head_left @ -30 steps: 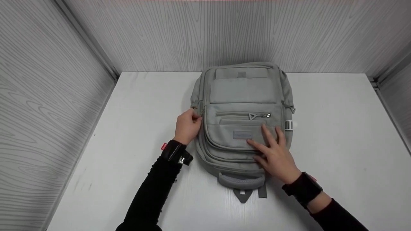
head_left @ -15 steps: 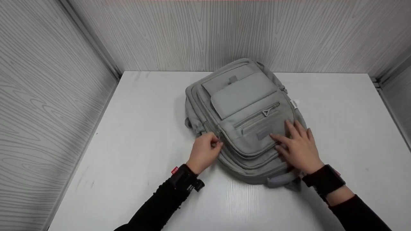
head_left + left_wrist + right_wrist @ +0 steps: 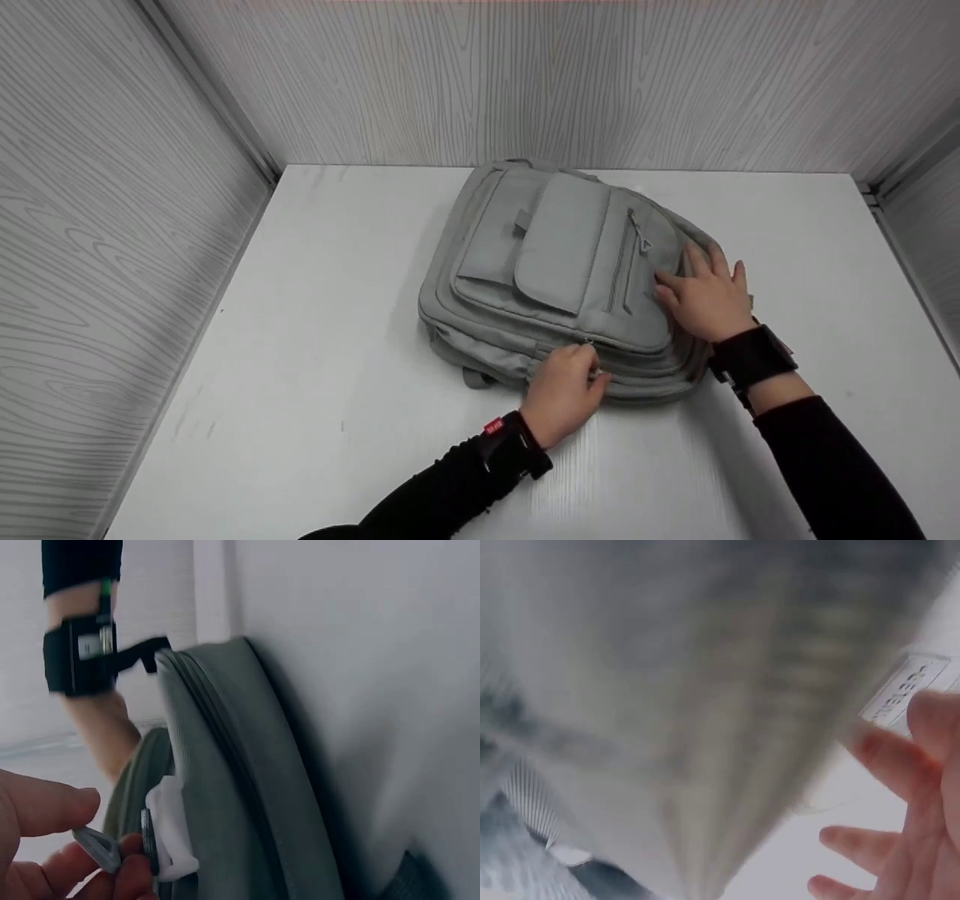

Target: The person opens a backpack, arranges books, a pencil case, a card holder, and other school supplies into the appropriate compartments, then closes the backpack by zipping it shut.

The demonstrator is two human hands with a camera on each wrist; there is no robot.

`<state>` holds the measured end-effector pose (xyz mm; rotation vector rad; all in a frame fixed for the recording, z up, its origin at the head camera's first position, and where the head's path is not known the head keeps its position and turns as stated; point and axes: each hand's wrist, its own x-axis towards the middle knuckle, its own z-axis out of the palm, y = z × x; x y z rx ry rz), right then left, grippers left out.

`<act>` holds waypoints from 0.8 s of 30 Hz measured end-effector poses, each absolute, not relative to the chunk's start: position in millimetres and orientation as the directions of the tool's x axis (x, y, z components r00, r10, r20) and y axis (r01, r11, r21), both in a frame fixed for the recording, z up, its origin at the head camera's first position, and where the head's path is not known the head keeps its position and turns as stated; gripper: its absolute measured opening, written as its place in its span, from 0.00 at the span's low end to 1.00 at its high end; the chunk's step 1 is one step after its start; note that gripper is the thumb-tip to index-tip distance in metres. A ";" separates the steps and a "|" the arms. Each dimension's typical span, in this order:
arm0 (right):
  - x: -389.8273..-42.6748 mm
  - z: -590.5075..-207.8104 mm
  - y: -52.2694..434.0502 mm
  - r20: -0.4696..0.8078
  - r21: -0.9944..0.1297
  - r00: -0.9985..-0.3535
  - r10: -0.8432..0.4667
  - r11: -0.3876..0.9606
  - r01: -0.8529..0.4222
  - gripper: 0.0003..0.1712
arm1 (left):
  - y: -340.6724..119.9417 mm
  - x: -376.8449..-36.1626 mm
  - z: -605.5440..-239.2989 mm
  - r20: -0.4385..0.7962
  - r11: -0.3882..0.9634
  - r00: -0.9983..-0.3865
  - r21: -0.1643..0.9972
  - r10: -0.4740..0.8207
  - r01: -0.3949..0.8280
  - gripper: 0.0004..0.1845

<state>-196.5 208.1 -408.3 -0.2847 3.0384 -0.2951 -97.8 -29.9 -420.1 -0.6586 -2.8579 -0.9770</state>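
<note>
Backpack (image 3: pixel 562 270) of grey cloth lies flat on the white table (image 3: pixel 300 375), front pockets up, its long axis running left to right across the view, a little slanted, with its far edge near the back wall (image 3: pixel 525 82). Along the near side of the bag runs a zipper seam, and the zipper pull (image 3: pixel 97 847) sits at about the middle of that side, right at the fingers of the left hand (image 3: pixel 562 394). That hand comes in from the near edge of the table, and its thumb and curled fingers pinch the metal pull; in the left wrist view the tab shows between the fingertips, with a small white tag just beside it. From this grip the seam stretches away along the bag's length to either side of the fingers. The right hand (image 3: pixel 705 300) lies on top of the bag at its right end, fingers straight and spread, pressing flat on the cloth beside the front pocket zipper; it grasps nothing. The left hand is thus the nearer to the pull, the right well apart from it. Both forearms wear black sleeves and dark wrist bands. Grey wood-grain walls close the table in on three sides. The right wrist view is too blurred to add more than fingertips against cloth.
</note>
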 end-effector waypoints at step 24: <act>-119.6 -391.1 135.4 0.369 -0.257 -0.813 -0.451 0.791 -0.555 0.09 | -75.4 -125.3 -412.1 0.508 0.664 -0.721 0.333 0.472 0.669 0.02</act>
